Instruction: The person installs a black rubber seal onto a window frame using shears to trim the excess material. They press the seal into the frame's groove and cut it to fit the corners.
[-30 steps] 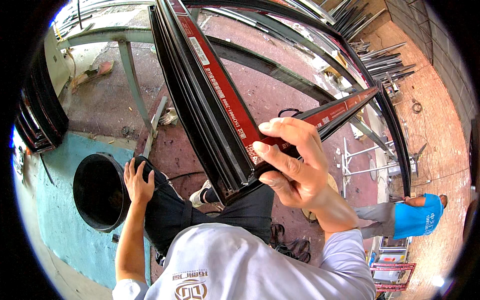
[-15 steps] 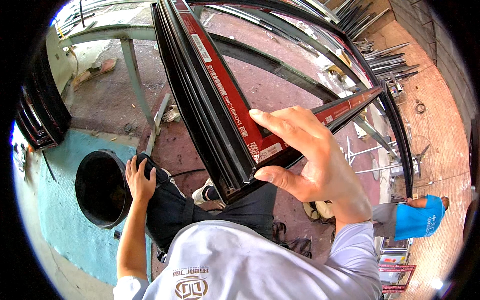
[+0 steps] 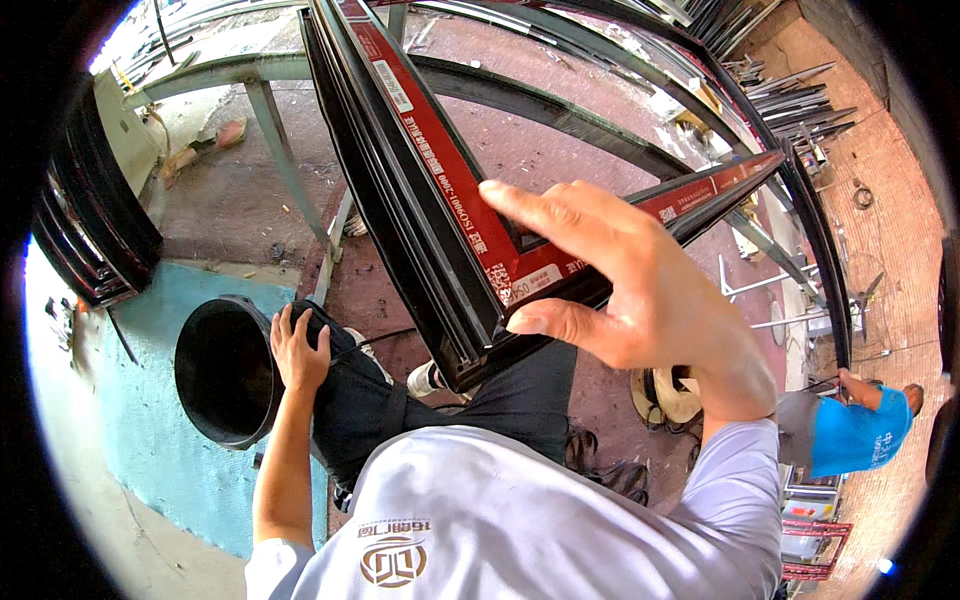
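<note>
Thumb and fingers apart, the right hand's (image 3: 635, 290) grip partly hides a corner of the black-and-red frame (image 3: 440, 165), cut off above; contact is unclear. The left hand (image 3: 298, 350), fingers loose, rests on dark trousers (image 3: 365, 400). Beneath the frame: grey-green bars (image 3: 272, 125), reddish floor (image 3: 235, 210).

At three o'clock, the right hand (image 3: 632, 280) arches over a frame (image 3: 440, 215). At nine, the left hand (image 3: 300, 352) rests on a leg (image 3: 352, 410) beside a bucket (image 3: 228, 372).
</note>
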`<state>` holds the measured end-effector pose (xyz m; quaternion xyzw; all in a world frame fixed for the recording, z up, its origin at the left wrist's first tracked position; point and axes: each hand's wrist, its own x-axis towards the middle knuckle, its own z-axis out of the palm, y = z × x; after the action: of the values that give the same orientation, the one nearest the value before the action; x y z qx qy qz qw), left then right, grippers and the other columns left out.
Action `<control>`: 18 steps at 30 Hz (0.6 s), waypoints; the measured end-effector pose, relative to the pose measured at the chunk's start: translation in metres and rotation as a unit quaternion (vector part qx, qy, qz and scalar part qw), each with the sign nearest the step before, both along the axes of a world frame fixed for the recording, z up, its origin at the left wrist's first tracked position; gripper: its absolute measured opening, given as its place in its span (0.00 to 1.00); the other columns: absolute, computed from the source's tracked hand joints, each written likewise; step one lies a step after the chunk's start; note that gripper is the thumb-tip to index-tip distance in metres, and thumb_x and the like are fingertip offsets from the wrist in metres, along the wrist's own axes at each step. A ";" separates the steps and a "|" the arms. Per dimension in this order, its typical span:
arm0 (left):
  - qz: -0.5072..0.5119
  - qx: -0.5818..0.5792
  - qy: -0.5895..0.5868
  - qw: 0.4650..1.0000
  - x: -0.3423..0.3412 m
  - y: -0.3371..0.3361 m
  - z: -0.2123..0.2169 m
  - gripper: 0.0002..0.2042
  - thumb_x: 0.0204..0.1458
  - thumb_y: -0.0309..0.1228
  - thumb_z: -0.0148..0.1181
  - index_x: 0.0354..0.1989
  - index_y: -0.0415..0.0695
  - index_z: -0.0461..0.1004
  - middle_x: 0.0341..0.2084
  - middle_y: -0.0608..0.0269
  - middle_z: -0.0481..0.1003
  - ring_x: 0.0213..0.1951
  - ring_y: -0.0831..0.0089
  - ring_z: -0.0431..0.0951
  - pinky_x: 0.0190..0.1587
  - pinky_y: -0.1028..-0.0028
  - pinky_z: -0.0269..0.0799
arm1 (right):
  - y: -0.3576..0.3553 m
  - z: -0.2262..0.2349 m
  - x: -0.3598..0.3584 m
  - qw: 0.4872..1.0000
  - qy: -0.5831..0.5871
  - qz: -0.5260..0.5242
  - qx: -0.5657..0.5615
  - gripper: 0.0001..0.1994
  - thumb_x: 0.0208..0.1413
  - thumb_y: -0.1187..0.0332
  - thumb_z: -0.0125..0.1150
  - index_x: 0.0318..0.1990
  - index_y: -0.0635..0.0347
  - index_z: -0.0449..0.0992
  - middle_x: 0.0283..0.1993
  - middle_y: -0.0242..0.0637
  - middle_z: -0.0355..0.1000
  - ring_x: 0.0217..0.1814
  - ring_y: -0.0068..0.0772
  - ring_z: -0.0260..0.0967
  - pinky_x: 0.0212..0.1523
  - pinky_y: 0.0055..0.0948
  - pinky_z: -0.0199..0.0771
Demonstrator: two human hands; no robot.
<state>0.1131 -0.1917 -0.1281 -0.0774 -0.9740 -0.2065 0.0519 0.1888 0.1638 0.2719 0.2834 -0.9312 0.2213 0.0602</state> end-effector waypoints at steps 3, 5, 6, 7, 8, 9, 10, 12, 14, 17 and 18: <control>0.002 -0.001 -0.004 1.000 0.002 -0.001 -0.004 0.25 0.61 0.44 0.63 0.63 0.46 0.75 0.72 0.48 0.62 0.74 0.42 0.55 0.76 0.50 0.49 | 0.011 -0.002 -0.004 1.000 0.009 -0.006 -0.005 0.37 0.56 0.44 0.71 0.60 0.71 0.74 0.43 0.50 0.74 0.45 0.54 0.72 0.49 0.46 0.72; 0.002 -0.002 0.006 1.000 0.001 -0.003 -0.008 0.25 0.59 0.44 0.64 0.63 0.47 0.76 0.71 0.48 0.62 0.74 0.42 0.55 0.75 0.50 0.49 | 0.013 -0.006 -0.003 0.999 0.042 -0.005 -0.002 0.36 0.55 0.42 0.71 0.51 0.73 0.79 0.42 0.50 0.74 0.46 0.55 0.74 0.48 0.47 0.72; 0.002 -0.003 0.009 1.000 0.001 -0.002 -0.008 0.25 0.59 0.44 0.64 0.63 0.47 0.76 0.71 0.48 0.62 0.74 0.42 0.55 0.75 0.50 0.49 | 0.013 -0.007 -0.003 0.999 0.037 -0.005 -0.003 0.35 0.55 0.42 0.71 0.50 0.74 0.79 0.41 0.50 0.74 0.46 0.55 0.74 0.48 0.48 0.72; 0.002 0.001 0.013 1.000 0.000 -0.002 -0.009 0.25 0.58 0.43 0.65 0.62 0.47 0.76 0.71 0.47 0.62 0.73 0.42 0.56 0.75 0.50 0.50 | 0.013 -0.007 -0.003 0.999 0.031 -0.005 -0.004 0.35 0.55 0.42 0.71 0.50 0.74 0.79 0.41 0.51 0.74 0.46 0.56 0.74 0.47 0.48 0.72; 0.002 0.004 0.015 1.000 0.000 -0.002 -0.008 0.25 0.58 0.43 0.66 0.62 0.47 0.77 0.71 0.47 0.63 0.73 0.42 0.57 0.75 0.50 0.50 | 0.013 -0.007 -0.004 1.000 0.026 -0.004 -0.008 0.35 0.55 0.42 0.71 0.49 0.74 0.79 0.41 0.51 0.74 0.45 0.56 0.74 0.47 0.48 0.73; 0.002 -0.006 0.008 1.000 0.000 -0.002 -0.007 0.25 0.59 0.44 0.65 0.63 0.47 0.76 0.71 0.48 0.62 0.73 0.42 0.56 0.75 0.50 0.51 | 0.013 -0.007 -0.005 1.000 0.024 0.001 -0.009 0.35 0.55 0.42 0.71 0.49 0.74 0.79 0.40 0.51 0.74 0.45 0.57 0.74 0.46 0.48 0.73; 0.002 -0.016 0.001 1.000 0.000 -0.002 -0.006 0.25 0.60 0.44 0.65 0.64 0.48 0.75 0.71 0.48 0.62 0.74 0.43 0.56 0.75 0.50 0.52 | 0.013 -0.006 -0.006 1.000 0.021 0.006 -0.011 0.35 0.55 0.42 0.71 0.48 0.74 0.79 0.40 0.51 0.75 0.44 0.57 0.74 0.46 0.48 0.73; 0.002 -0.011 -0.003 1.000 0.001 -0.003 -0.005 0.25 0.60 0.44 0.65 0.63 0.48 0.76 0.72 0.49 0.62 0.74 0.43 0.56 0.75 0.50 0.52 | 0.015 -0.006 -0.008 1.000 0.013 0.012 -0.013 0.34 0.53 0.45 0.73 0.48 0.74 0.78 0.40 0.51 0.74 0.44 0.57 0.74 0.45 0.46 0.73; 0.001 -0.009 -0.005 1.000 0.000 -0.002 -0.006 0.25 0.59 0.44 0.65 0.63 0.49 0.76 0.72 0.48 0.62 0.74 0.43 0.56 0.75 0.50 0.52 | 0.018 -0.006 -0.009 1.000 0.001 0.017 -0.013 0.33 0.49 0.49 0.79 0.48 0.73 0.78 0.41 0.49 0.74 0.44 0.54 0.74 0.44 0.43 0.74; 0.006 -0.014 0.002 1.000 0.001 -0.003 -0.006 0.25 0.59 0.44 0.65 0.63 0.49 0.76 0.72 0.48 0.62 0.74 0.43 0.56 0.75 0.51 0.52 | 0.022 -0.005 -0.012 0.999 0.015 0.025 -0.021 0.34 0.55 0.44 0.72 0.48 0.74 0.79 0.40 0.51 0.76 0.45 0.59 0.75 0.45 0.46 0.74; 0.008 -0.013 0.001 1.000 0.002 -0.003 -0.005 0.24 0.59 0.43 0.65 0.63 0.49 0.76 0.71 0.48 0.62 0.74 0.43 0.56 0.75 0.51 0.52 | 0.024 -0.003 -0.012 0.999 0.000 0.022 -0.025 0.34 0.55 0.44 0.72 0.48 0.74 0.79 0.41 0.51 0.76 0.45 0.58 0.75 0.46 0.46 0.74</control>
<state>0.1152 -0.1952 -0.1329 -0.0707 -0.9771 -0.1935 0.0539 0.1767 0.1877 0.2686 0.3026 -0.9188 0.2459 0.0618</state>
